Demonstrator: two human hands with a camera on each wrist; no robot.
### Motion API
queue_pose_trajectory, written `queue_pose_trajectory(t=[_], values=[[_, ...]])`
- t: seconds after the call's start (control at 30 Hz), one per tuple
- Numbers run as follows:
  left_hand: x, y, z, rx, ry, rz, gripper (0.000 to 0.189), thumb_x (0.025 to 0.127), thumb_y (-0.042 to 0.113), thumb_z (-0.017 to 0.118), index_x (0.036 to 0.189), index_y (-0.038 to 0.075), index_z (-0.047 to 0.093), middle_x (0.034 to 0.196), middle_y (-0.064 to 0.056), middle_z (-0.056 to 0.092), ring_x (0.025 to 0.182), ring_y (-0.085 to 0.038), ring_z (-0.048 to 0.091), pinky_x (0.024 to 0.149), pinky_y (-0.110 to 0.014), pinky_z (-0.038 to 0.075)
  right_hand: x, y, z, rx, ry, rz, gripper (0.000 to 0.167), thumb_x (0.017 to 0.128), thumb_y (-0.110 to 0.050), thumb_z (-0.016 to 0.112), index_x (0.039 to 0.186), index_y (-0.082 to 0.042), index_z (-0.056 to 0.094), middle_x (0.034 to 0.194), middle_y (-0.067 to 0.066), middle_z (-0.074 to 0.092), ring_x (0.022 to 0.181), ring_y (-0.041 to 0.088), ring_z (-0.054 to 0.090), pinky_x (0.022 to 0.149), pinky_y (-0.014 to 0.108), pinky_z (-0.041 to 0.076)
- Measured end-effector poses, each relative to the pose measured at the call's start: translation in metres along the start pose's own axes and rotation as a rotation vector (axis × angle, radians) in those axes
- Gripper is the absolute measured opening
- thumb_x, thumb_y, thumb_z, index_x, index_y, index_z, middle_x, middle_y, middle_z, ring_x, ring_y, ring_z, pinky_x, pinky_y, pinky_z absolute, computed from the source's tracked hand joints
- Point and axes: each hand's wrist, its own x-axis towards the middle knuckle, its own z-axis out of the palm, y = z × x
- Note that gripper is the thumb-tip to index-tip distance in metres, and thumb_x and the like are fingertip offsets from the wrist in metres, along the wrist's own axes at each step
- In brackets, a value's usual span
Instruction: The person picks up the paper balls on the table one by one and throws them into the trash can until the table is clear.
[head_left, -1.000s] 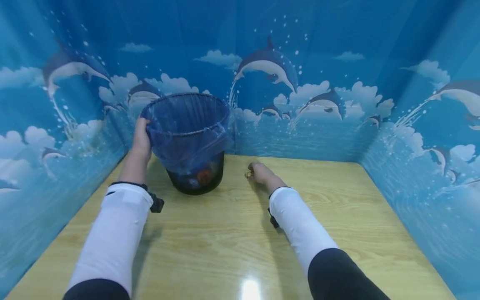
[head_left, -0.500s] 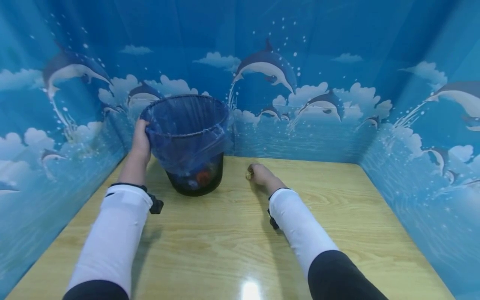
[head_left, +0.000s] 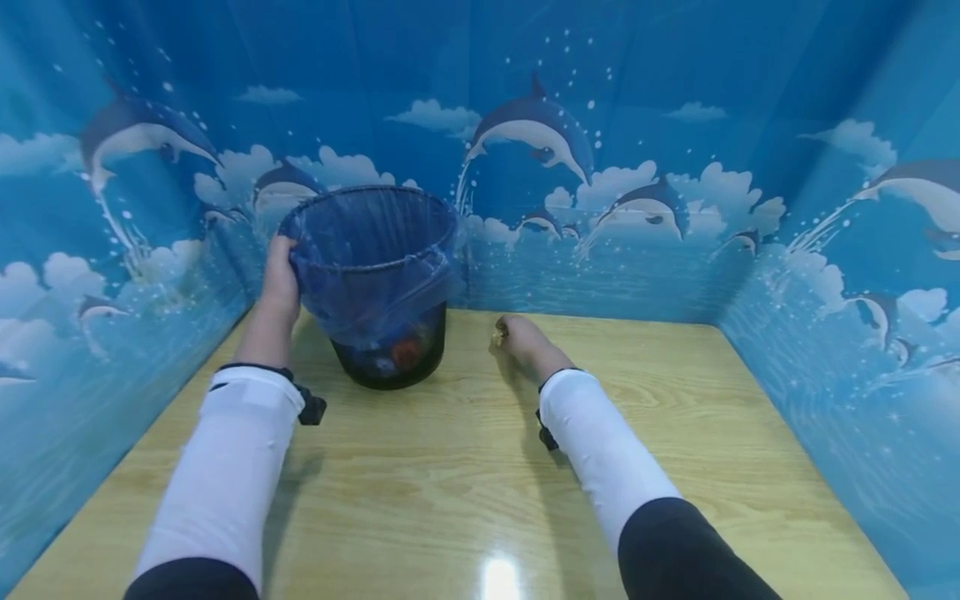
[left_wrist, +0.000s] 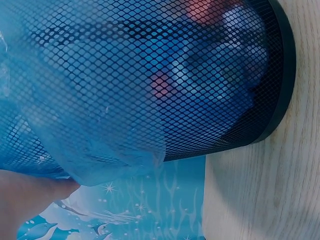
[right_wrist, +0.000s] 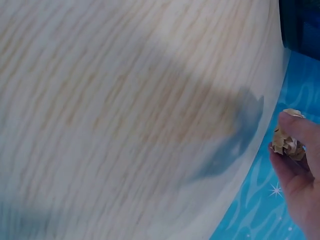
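A black mesh wastebasket (head_left: pixel 431 350), lined with a translucent blue bag (head_left: pixel 360 304), stands at the back left of the table. My left hand (head_left: pixel 279 279) grips its rim on the left side; in the left wrist view that hand (left_wrist: pixel 32 197) lies against the bag, its fingertips partly hidden. To the right of the basket, my right hand (head_left: pixel 525 343) pinches a small crumpled ball of brownish paper (head_left: pixel 498 337). The right wrist view shows the paper ball (right_wrist: pixel 288 141) between thumb and fingers, apart from the tabletop.
Through the mesh, reddish and whitish crumpled contents (left_wrist: pixel 215 75) show near the basket's bottom. The light wood-grain table (head_left: pixel 420 483) is walled by a blue dolphin-print curtain (head_left: pixel 600 267) at the back and both sides.
My right hand has risen slightly with the paper ball, staying to the right of the basket. The left hand and the wastebasket have hardly moved.
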Motion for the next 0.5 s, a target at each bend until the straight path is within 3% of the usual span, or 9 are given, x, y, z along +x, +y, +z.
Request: queue_pose_trajectory(t=[0.17, 0.33, 0.5], values=[[0.001, 0.002, -0.001, -0.027, 0.002, -0.016, 0.068, 0.099, 0.043, 0.018, 0.153, 0.024, -0.018, 0.159, 0.006, -0.027, 0.146, -0.015, -0.023, 0.120, -0.034, -0.006, 0.000, 0.004, -0.007, -0.007, 0.016, -0.015, 0.044, 0.091, -0.002, 0.057, 0.134, 0.007, 0.050, 0.131, 0.023, 0.057, 0.122, 0.035, 0.054, 0.102, 0.043, 0.044], [0.002, 0.003, 0.000, -0.030, -0.002, -0.020, 0.068, 0.099, 0.044, 0.018, 0.153, 0.025, -0.018, 0.159, 0.006, -0.027, 0.146, -0.016, -0.023, 0.120, -0.036, -0.006, -0.004, 0.005, -0.014, 0.021, 0.034, 0.025, 0.047, 0.092, -0.005, 0.057, 0.137, 0.004, 0.049, 0.134, 0.021, 0.056, 0.124, 0.034, 0.053, 0.102, 0.043, 0.044], [0.002, 0.003, 0.002, -0.015, -0.001, -0.028, 0.067, 0.099, 0.044, 0.017, 0.154, 0.024, -0.016, 0.159, 0.006, -0.026, 0.147, -0.016, -0.021, 0.120, -0.037, -0.005, -0.004, 0.001, -0.026, 0.059, 0.106, 0.019, 0.045, 0.093, -0.013, 0.063, 0.135, 0.001, 0.052, 0.131, 0.020, 0.057, 0.120, 0.033, 0.055, 0.097, 0.044, 0.046]])
